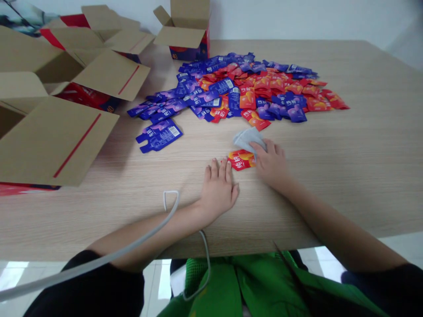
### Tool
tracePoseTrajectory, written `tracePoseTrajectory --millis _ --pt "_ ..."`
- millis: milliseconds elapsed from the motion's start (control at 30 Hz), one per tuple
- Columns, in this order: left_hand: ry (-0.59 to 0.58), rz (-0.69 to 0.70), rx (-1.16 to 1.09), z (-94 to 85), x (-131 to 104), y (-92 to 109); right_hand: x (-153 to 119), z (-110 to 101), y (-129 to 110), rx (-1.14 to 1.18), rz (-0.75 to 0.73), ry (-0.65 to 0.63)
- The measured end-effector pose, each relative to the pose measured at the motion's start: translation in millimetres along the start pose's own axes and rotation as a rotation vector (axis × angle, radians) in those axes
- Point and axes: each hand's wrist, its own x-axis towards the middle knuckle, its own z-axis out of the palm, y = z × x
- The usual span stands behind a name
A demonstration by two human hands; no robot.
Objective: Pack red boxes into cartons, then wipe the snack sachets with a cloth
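Note:
My left hand (218, 188) lies flat on the table, palm down, its fingertips at the left edge of a red-and-orange packet (240, 161). In my right hand (272, 166) is a folded light-grey cloth (247, 138), pinched at its right side. The cloth is over the far edge of that packet and hides part of it. Just beyond my hands spreads a heap of red packets (262, 83) and purple-blue packets (226, 86). Two flat purple packets (161, 135) lie apart, to the left of the heap.
Open cardboard boxes (62, 136) crowd the left side, flaps folded outward. Another open box (189, 52) stands at the back, behind the heap. A pale cable (132, 246) passes over my left forearm. The wooden table (363, 167) reaches a white wall.

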Motion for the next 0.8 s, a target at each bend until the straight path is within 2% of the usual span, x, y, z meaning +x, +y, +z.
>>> tracePoseTrajectory --millis 167,267,333,433,533,600,667,800 --pt "-0.003 -0.001 -0.003 -1.1 0 0 -8 -3 33 -0.034 0.075 -0.016" --pt "0.007 0.000 -0.002 0.6 -1 0 7 -8 32 0.064 0.059 -0.021" --pt "0.021 0.004 -0.003 2.2 -1 -1 19 -12 18 0.165 0.038 0.025" --pt "0.044 0.010 -0.005 3.5 0 -1 29 -13 -22 0.237 -0.040 0.071" --pt "0.036 0.012 -0.009 2.5 0 -1 25 -11 -60 0.177 -0.169 -0.014" --pt "0.027 0.010 -0.012 1.4 0 -1 20 -10 -69 0.115 -0.239 -0.073" --pt "0.028 0.007 -0.011 0.9 0 -1 17 -9 -63 0.059 -0.244 -0.091" --pt "0.025 0.007 -0.010 1.7 0 0 11 -8 -25 -0.019 -0.085 -0.051"
